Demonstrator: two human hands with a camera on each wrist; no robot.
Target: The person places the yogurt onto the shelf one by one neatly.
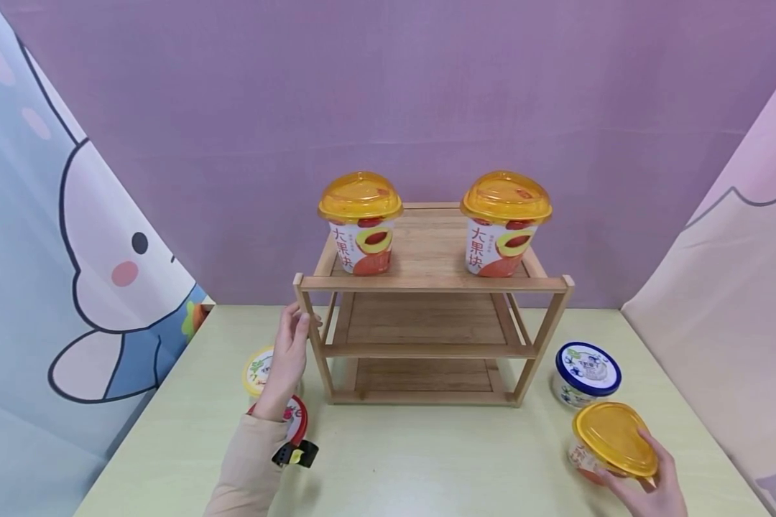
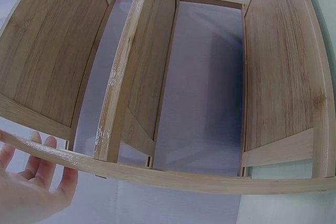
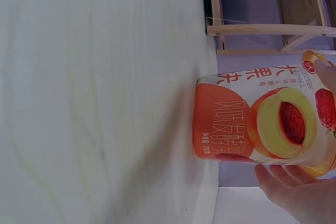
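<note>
In the head view my left hand (image 1: 289, 345) is at the left front post of a three-tier wooden shelf rack (image 1: 427, 352). Its fingers curl round the post (image 2: 79, 162) in the left wrist view. My right hand (image 1: 659, 480) grips a yogurt cup (image 1: 611, 439) with a yellow lid at the front right. Peach pictures and red lettering cover that cup's side in the right wrist view, where its base is close over the table and the thumb is up by the lid. Two similar cups, a left one (image 1: 362, 226) and a right one (image 1: 506, 226), stand on the top shelf.
A blue-lidded tub (image 1: 587, 372) stands right of the rack, just behind the held cup. Left of the rack are a yellow-lidded tub (image 1: 256, 370) and a red-lidded tub (image 1: 297, 420), partly hidden by my left arm. A purple cloth (image 1: 427, 93) hangs behind.
</note>
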